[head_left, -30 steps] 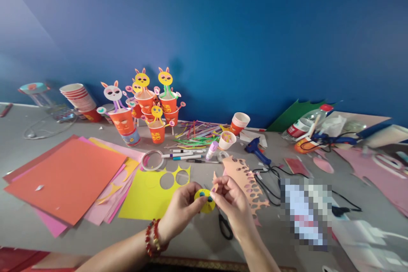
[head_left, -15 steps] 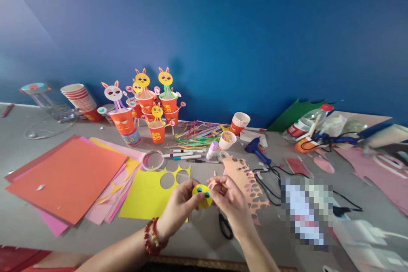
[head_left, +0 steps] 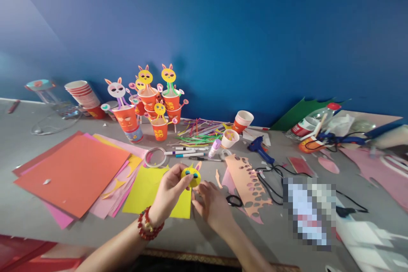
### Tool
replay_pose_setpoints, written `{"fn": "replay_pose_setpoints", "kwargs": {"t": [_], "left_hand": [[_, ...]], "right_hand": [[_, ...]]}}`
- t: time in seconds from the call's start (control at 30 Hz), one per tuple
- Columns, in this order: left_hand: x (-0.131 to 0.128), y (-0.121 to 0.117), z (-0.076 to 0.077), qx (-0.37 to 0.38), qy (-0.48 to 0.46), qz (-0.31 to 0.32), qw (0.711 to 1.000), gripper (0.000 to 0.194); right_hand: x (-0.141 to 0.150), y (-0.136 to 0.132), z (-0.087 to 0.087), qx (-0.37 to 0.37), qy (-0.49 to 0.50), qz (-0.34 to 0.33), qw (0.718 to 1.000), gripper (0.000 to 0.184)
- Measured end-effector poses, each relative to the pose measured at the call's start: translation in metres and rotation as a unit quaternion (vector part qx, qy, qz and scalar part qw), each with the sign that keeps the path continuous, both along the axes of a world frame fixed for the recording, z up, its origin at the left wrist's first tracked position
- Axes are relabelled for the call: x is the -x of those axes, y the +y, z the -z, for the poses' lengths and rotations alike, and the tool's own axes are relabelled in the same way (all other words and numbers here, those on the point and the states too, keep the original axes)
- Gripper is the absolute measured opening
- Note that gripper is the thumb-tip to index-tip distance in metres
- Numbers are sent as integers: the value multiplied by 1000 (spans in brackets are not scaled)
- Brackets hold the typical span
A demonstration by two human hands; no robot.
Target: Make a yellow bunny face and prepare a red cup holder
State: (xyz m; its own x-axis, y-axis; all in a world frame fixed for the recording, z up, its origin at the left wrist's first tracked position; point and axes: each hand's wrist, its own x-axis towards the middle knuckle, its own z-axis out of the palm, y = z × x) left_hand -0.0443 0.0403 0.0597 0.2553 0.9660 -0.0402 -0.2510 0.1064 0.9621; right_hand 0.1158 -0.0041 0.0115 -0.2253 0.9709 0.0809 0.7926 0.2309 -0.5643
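Note:
A round yellow paper face (head_left: 192, 178) with blue eyes and a pink-and-orange ear at its top is pinched between the thumb and fingers of my left hand (head_left: 172, 187). Just below and right of it is my right hand (head_left: 210, 204), fingers bent and thumb apart, with nothing visible in it. A yellow paper sheet (head_left: 137, 195) lies beneath my left hand. Right of my right hand are the black scissor handles (head_left: 234, 200), the blades hidden. Beyond them is a peach paper sheet (head_left: 237, 170) full of cut-out holes.
Orange cups with paper rabbit figures (head_left: 124, 114) stand at the back left. Stacked coloured paper (head_left: 73, 174) lies left. Markers (head_left: 188, 155), a glue stick (head_left: 215, 148) and a white cup (head_left: 230, 139) sit centre. A blue glue gun (head_left: 261, 148) with a black cable is right.
The paper face has moved left and up in my left hand, its ear now showing at the top. My right hand has come off the ear and dropped lower left, below the face.

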Motion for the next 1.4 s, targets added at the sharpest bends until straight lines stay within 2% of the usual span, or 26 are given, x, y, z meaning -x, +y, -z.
{"fn": "replay_pose_setpoints", "kwargs": {"t": [0.1, 0.3, 0.5, 0.57, 0.67, 0.73, 0.8, 0.93, 1.13, 1.27, 1.4], "left_hand": [[0, -1, 1, 2, 3, 3, 1000, 29], [0, 0, 3, 4, -8, 6, 1000, 29], [0, 0, 6, 11, -12, 8, 1000, 29], [0, 0, 7, 22, -20, 17, 999, 30], [0, -2, 8, 43, -46, 39, 997, 28], [0, -2, 7, 62, -69, 58, 994, 26], [-1, -3, 5, 80, -88, 85, 989, 24], [-1, -3, -1, 109, -120, 157, 974, 20], [1, -5, -6, 153, -180, 267, 934, 19], [1, -6, -6, 145, -168, 275, 936, 19], [-1, -7, 1, 125, -138, 259, 948, 22]], "right_hand": [[2, 2, 8, -1, -6, 1, 1000, 27], [2, 8, 16, -14, 73, 19, 997, 22], [-5, 9, 9, 33, 159, 34, 986, 17], [-14, 10, 3, 69, 246, 63, 965, 12], [-30, 11, -12, 101, 403, 108, 903, 16], [-39, 10, -24, 87, 460, 106, 877, 16], [-46, 8, -36, 63, 485, 81, 868, 16], [-51, 0, -51, 18, 492, 3, 871, 7], [-54, -6, -59, -21, 419, -93, 903, 8], [-55, -5, -63, -16, 389, -114, 914, 13], [-52, -2, -63, -25, 389, -139, 911, 14]]}}
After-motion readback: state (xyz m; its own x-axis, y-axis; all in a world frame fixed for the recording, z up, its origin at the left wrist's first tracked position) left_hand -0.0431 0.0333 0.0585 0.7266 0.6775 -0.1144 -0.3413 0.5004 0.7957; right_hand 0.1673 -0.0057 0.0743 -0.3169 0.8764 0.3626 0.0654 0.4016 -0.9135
